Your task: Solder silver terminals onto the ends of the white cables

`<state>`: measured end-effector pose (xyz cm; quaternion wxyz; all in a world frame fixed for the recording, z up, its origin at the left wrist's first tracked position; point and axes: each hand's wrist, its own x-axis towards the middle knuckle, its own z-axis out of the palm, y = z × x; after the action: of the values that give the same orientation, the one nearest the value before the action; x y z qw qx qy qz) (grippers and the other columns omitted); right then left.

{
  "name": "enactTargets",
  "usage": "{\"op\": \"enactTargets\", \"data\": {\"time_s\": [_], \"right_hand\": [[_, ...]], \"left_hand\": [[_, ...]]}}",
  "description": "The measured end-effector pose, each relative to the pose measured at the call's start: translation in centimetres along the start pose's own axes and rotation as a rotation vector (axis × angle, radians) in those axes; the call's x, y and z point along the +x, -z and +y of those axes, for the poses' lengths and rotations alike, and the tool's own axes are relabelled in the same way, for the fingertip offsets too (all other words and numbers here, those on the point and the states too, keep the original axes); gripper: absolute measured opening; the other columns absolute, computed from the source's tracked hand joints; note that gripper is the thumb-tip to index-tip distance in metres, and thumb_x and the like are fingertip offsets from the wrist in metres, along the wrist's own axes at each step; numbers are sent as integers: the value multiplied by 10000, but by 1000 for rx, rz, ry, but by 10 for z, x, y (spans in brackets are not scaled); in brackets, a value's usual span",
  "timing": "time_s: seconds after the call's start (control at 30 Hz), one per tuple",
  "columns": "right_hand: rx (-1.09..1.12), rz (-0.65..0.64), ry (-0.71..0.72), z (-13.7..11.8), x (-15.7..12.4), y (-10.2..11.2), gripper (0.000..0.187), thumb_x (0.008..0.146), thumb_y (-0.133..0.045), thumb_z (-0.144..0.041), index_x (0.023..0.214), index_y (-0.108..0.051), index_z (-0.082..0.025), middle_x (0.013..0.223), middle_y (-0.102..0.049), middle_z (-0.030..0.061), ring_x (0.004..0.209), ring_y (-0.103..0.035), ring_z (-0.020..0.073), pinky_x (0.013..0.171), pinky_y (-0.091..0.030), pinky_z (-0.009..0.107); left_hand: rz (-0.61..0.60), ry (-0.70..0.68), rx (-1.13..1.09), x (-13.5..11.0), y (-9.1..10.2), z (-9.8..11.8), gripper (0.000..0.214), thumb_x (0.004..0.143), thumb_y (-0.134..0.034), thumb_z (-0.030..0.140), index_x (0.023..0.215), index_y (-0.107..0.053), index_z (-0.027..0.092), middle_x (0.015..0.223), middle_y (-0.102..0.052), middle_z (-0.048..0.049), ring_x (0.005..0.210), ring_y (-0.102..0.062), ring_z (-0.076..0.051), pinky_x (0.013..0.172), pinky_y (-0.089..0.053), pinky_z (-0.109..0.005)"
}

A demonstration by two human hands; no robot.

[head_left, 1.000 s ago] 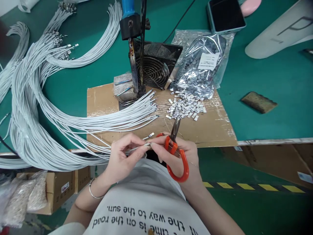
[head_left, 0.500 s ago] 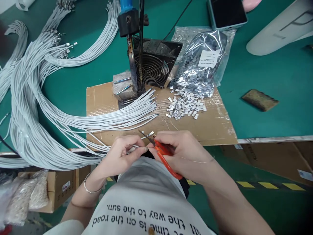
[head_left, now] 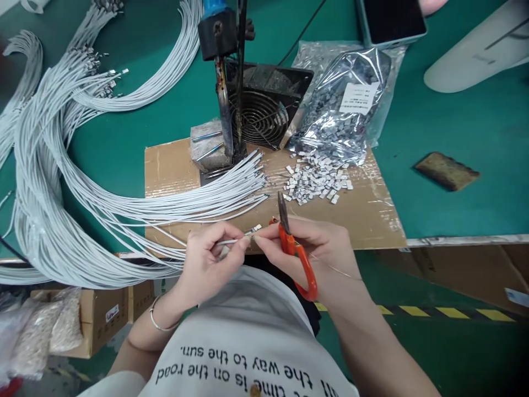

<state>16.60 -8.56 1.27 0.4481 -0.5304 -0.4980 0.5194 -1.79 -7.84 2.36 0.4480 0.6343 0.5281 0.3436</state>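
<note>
Between thumb and forefinger, my left hand point(head_left: 217, 259) pinches a white cable point(head_left: 227, 241) near its end. My right hand point(head_left: 316, 248) carries orange-handled scissors point(head_left: 303, 264), their blades pointing up and away over the cardboard. The thumb and forefinger of that hand meet at the cable's tip, close to my left fingertips; the tip itself is too small to make out. Just beyond the fingers lies a small white connector piece point(head_left: 257, 227). A fan of white cables point(head_left: 198, 201) stretches across the cardboard point(head_left: 363, 220), ends toward the right.
A soldering stand point(head_left: 223, 105) rises behind the cables, with a black fan point(head_left: 260, 116) beside it. Small white connector pieces point(head_left: 318, 179) are heaped before a silver bag point(head_left: 343, 105). A brown sponge-like block point(head_left: 447, 171) and a phone point(head_left: 390, 22) lie to the right. Bundled cables point(head_left: 41, 165) fill the left.
The scissors have swung from pointing left at the cable to pointing up, away from it. My right fingertips have come up to the cable's end; my left hand keeps its pinch.
</note>
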Motion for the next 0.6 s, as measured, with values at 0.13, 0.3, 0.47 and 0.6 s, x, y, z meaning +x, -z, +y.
{"op": "enactTargets", "data": {"time_s": [0.13, 0.3, 0.47, 0.6], "right_hand": [[-9, 88, 11, 0, -2, -12, 172, 840, -738, -167, 683, -775, -230, 607, -629, -22, 523, -516, 110, 470, -403, 239], [-95, 258, 151, 11, -13, -30, 138, 897, -740, -205, 786, -815, -235, 631, -645, -10, 535, -553, 127, 512, -464, 271], [-74, 283, 81, 14, -13, -25, 131, 925, -757, -236, 819, -833, -247, 663, -672, -3, 549, -562, 138, 517, -460, 280], [-105, 223, 116, 12, -7, -6, 175, 966, -748, -260, 797, -780, -224, 654, -623, -10, 540, -482, 123, 490, -370, 277]], "left_hand": [[83, -152, 69, -10, -9, -7, 231, 1021, -646, 196, 790, -645, 187, 601, -525, 63, 505, -346, -78, 482, -296, -228], [66, 77, -65, -18, -16, -15, 367, 1109, -573, 384, 806, -645, 189, 607, -536, 39, 540, -411, -102, 539, -368, -250], [2, 241, -359, -10, -12, -11, 341, 1054, -669, 487, 890, -689, 189, 611, -566, 43, 493, -411, -88, 471, -338, -225], [-31, 297, -500, -4, -4, -5, 308, 1027, -719, 470, 930, -756, 181, 610, -568, 44, 460, -347, -67, 448, -311, -221]]}}
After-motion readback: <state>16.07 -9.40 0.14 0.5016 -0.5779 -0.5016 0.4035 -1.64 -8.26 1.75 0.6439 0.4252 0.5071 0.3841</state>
